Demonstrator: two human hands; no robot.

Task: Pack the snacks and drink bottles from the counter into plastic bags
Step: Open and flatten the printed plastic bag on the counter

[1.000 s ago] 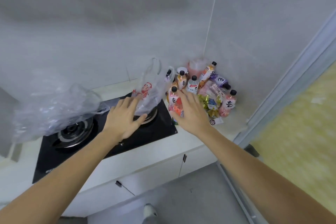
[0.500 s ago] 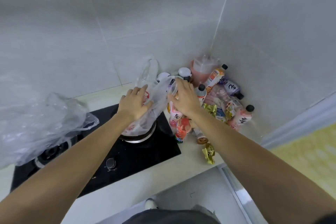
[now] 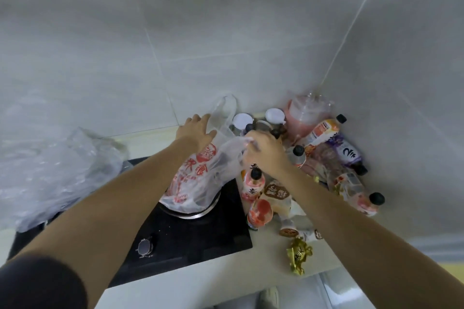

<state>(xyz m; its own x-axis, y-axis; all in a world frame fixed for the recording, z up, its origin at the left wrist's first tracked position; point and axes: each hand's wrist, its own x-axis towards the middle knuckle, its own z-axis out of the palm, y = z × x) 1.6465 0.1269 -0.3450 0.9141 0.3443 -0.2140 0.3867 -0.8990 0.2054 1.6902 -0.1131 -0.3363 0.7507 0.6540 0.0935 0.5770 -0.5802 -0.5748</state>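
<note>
- The left hand [image 3: 197, 130] is on the far side of the printed bag [image 3: 200, 178]. Its fingers are fairly straight and spread, and they touch the bag's thin plastic near one handle loop [image 3: 226, 108]. This grip is apart, not closed round anything.
- The right hand [image 3: 266, 150] is curled up. Its grip pinches the near edge of the printed bag at the top. I cannot tell if it holds anything else inside the fist.
- The printed bag is see-through with red writing. It sits on the right burner ring [image 3: 195, 213] of the black stove [image 3: 190, 236], with its mouth between the two hands.
- The drink bottles and snacks are piled in the corner of the bench [image 3: 263, 266], just right of the stove.
- A pink bottle [image 3: 253, 183] with a black cap stands next to the bag, under the right wrist.
- A purple bottle [image 3: 345, 154] and an orange bottle [image 3: 324, 129] lie tipped over near the wall.
- Another pink bottle [image 3: 364, 204] lies on its side at the right.
- A gold wrapper [image 3: 298, 254] lies alone near the front edge of the bench.
- A second clear bag [image 3: 57, 173] is bunched up on the left side of the stove.
</note>
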